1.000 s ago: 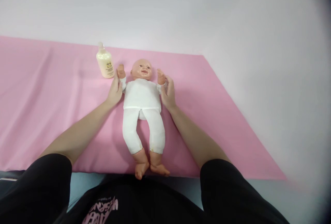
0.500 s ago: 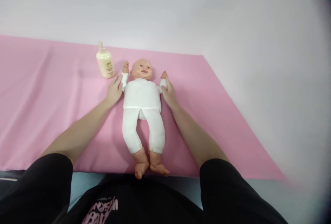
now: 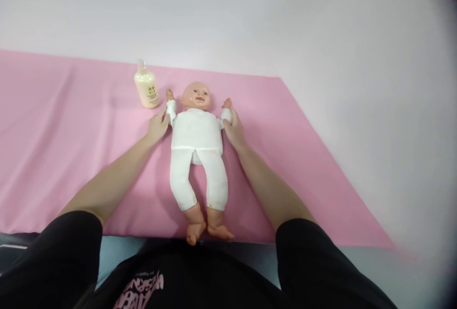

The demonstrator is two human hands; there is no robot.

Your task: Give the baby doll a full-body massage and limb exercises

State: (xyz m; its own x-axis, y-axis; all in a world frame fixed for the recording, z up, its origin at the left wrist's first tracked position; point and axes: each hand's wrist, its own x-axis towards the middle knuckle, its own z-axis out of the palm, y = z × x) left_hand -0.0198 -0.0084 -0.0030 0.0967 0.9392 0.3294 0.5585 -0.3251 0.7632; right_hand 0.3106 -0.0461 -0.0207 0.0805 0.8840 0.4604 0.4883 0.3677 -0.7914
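Pink cloth (image 3: 89, 156) is covering the worktop, and a white-clothed doll (image 3: 196, 130) is lying face up on it near the middle of the frame. Its head (image 3: 197, 95) is pointing toward the top, while its bare feet (image 3: 195, 230) are reaching the cloth's near edge, lower down.

From where I'm standing, both of the doll's arms are being attended to at once. The right hand (image 3: 234, 130), right of centre, is holding one raised arm, its thumb and fingers clamping around the white sleeve (image 3: 226, 114). The left hand (image 3: 157, 127), left of centre, is touching the other sleeve (image 3: 171, 109) at its outer side; those fingers are curling close together, though I can't tell whether they're really pinching it.

Up at the upper left, a pale yellow bottle (image 3: 147, 91) is resting on the cloth, just beside the doll's arm and close to the left hand. Nobody is holding it.

As for how far things have got, I'd judge the arm handling to be under way rather than finished, since both hands are staying in contact with the sleeves. The doll is already lying out flat and wearing its clothes; letting go is what's remaining undone.
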